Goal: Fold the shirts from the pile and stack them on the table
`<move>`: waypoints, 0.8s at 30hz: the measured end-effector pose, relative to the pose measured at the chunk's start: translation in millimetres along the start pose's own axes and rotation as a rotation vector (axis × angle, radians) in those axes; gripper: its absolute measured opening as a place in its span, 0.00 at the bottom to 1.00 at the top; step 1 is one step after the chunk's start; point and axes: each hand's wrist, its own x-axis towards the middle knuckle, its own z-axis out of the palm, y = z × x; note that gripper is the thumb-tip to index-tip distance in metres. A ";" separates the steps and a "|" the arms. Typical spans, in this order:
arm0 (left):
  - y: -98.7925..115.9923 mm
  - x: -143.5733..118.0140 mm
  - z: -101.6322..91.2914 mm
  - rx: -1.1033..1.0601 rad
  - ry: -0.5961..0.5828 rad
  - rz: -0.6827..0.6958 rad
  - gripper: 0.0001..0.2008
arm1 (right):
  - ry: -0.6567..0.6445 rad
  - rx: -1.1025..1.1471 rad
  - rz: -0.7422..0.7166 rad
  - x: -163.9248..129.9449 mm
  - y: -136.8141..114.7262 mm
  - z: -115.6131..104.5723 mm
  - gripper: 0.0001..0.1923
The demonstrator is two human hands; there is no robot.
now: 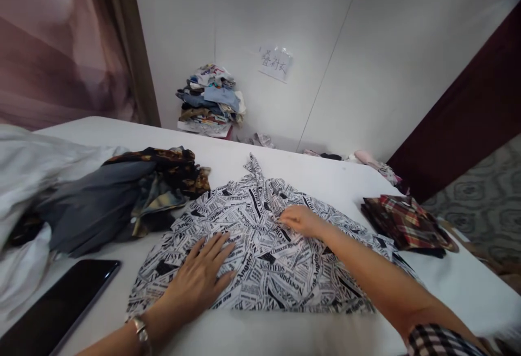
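Note:
A black-and-white shirt with a newspaper print (264, 269) lies spread on the white table. Its narrow twisted end points toward the wall, and the wide edge runs along the near side. On the left part of the cloth, my left hand (205, 274) rests flat with the fingers spread. A pinch of fabric near the middle is in my right hand (299, 220), its fingers closed and bent downward. Around that pinch the cloth is bunched into small folds.
Crumpled dark and grey clothes (106, 198) lie at the left, behind a black phone (61, 302). A folded red plaid shirt (407, 223) sits on the right. Against the wall stands a tall clothes pile (211, 101), and a paper sign (275, 64) hangs above.

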 end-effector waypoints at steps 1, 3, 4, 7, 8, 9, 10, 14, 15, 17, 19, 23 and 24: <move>0.6 0.6 -0.8 -0.008 -0.007 -0.008 0.26 | 0.106 0.007 0.136 -0.5 6.1 -4.8 0.15; 1.6 1.5 -2.1 -0.011 -0.013 -0.011 0.26 | 0.266 -0.016 0.407 7.6 23.0 -17.4 0.14; 1.8 1.8 -2.4 -0.008 -0.016 -0.009 0.26 | 0.305 -0.034 0.512 15.4 31.3 -23.2 0.14; 1.7 1.6 -2.0 0.008 -0.048 -0.014 0.27 | 0.308 -0.061 0.657 47.4 46.6 -30.0 0.14; 1.6 1.4 -1.5 0.010 -0.055 -0.018 0.27 | 0.296 -0.062 0.661 59.7 47.8 -28.3 0.14; 1.5 1.0 -1.1 0.009 -0.060 -0.022 0.27 | 0.282 -0.060 0.655 72.3 47.7 -25.1 0.14; 1.4 0.6 -0.9 0.005 -0.060 -0.024 0.27 | 0.267 -0.058 0.654 84.9 46.6 -20.8 0.14; 2.4 -0.1 -2.7 -0.024 -0.060 -0.027 0.27 | 0.217 -0.087 0.706 130.4 43.9 -2.6 0.14; 3.0 -0.1 -3.7 -0.028 -0.062 -0.032 0.26 | 0.209 -0.102 0.736 139.6 44.9 0.9 0.15; 4.1 -0.2 -5.9 -0.029 -0.067 -0.039 0.26 | 0.192 -0.123 0.796 154.8 48.7 6.6 0.18; 5.2 -0.6 -7.7 -0.021 -0.069 -0.038 0.26 | 0.173 -0.127 0.831 166.5 53.0 11.5 0.19; 7.4 -1.3 -11.2 -0.004 -0.091 -0.036 0.26 | 0.193 -0.108 0.828 182.8 57.1 18.2 0.11; 8.0 -1.2 -12.3 -0.006 -0.098 -0.037 0.26 | 0.219 -0.099 0.810 185.9 57.3 17.7 0.12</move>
